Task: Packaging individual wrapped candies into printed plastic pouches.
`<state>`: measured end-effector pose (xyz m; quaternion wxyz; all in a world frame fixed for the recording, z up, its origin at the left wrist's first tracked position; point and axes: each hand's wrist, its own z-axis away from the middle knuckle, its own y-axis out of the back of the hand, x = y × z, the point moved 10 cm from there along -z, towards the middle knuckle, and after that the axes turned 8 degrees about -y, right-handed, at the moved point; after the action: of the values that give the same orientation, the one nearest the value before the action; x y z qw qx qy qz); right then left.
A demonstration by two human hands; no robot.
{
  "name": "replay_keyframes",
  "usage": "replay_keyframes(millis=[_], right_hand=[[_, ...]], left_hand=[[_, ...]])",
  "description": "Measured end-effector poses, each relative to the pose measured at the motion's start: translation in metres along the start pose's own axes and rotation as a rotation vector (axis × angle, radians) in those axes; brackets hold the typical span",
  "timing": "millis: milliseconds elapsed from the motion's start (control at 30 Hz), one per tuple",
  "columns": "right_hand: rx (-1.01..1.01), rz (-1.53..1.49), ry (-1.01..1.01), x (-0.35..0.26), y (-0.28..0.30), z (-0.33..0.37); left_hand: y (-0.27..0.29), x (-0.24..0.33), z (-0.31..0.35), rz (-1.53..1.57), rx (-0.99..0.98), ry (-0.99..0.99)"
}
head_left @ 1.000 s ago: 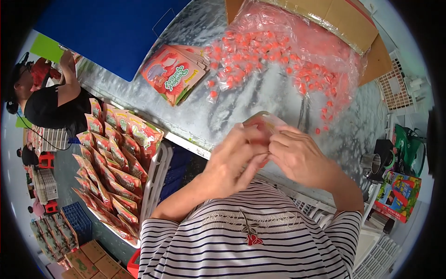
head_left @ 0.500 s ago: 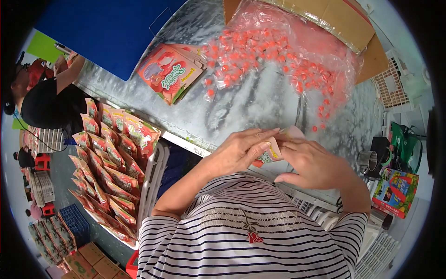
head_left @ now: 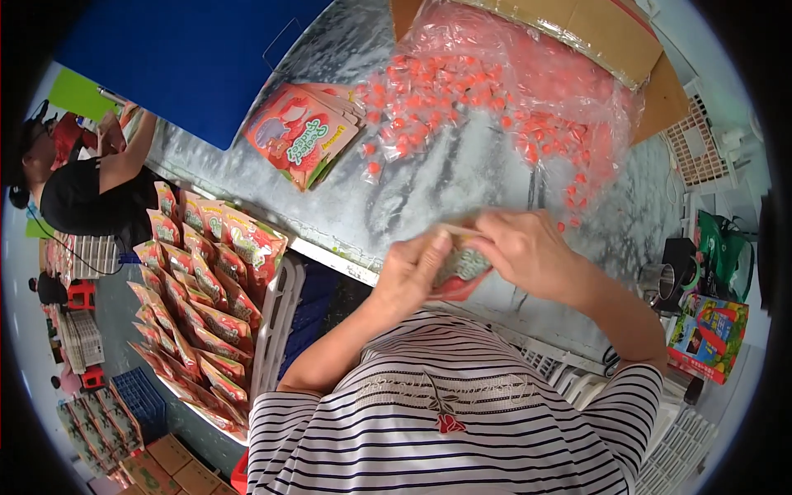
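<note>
Between my hands, just over the table's near edge, is a red and pink printed pouch [head_left: 464, 266], its top edge uppermost and partly covered by fingers. My left hand [head_left: 410, 271] pinches its left side with the thumb on the near face. At its upper right corner, my right hand [head_left: 521, 250] grips the rim with curled fingers. Whether the mouth is spread cannot be made out. Farther off lies a stack of flat pouches of the same kind [head_left: 301, 136]. Beyond my hands, small red wrapped candies [head_left: 421, 111] are scattered from a clear plastic bag [head_left: 553, 74].
Left of me a white crate [head_left: 276, 318] holds rows of filled pouches [head_left: 198, 289]. A cardboard box [head_left: 594, 37] stands at the far right, a blue board [head_left: 181, 58] at the far left. Another person [head_left: 91, 181] works there. A metal mug [head_left: 656, 280] sits at right.
The pouch has turned more upright, showing more of its printed face. My right hand has moved up to its top edge and closed there; my left has shifted slightly right.
</note>
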<state>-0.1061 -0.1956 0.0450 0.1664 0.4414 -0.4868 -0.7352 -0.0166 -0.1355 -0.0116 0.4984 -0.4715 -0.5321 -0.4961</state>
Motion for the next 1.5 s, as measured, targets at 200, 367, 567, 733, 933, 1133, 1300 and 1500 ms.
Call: replay_keyframes(millis=[200, 367, 567, 733, 933, 1133, 1300, 1500], right_hand=[[0.723, -0.485, 0.038, 0.044, 0.025, 0.028], [0.451, -1.137, -0.224, 0.083, -0.044, 0.020], [0.540, -0.941, -0.226, 0.071, -0.030, 0.023], [0.494, -0.988, -0.303, 0.090, -0.045, 0.018], [0.256, -1.454, -0.246, 0.087, -0.073, 0.012], [0.164, -1.359, -0.280, 0.058, -0.062, 0.009], [0.258, -1.261, -0.233, 0.053, -0.055, 0.009], [0.248, -1.072, -0.334, 0.065, -0.062, 0.006]], left_hand=[[0.024, -0.022, -0.003, 0.199, 0.203, 0.110], [0.024, -0.026, -0.003, 0.240, 0.237, 0.146], [0.041, -0.035, -0.003, 0.182, 0.399, 0.045], [0.040, -0.024, -0.002, 0.187, 0.395, 0.002], [0.041, -0.041, -0.002, 0.381, 0.426, -0.038], [0.028, -0.036, 0.001, 0.419, 0.335, 0.106], [0.019, -0.040, -0.002, 0.406, 0.231, 0.122], [0.027, -0.051, 0.004, 0.255, 0.219, 0.192]])
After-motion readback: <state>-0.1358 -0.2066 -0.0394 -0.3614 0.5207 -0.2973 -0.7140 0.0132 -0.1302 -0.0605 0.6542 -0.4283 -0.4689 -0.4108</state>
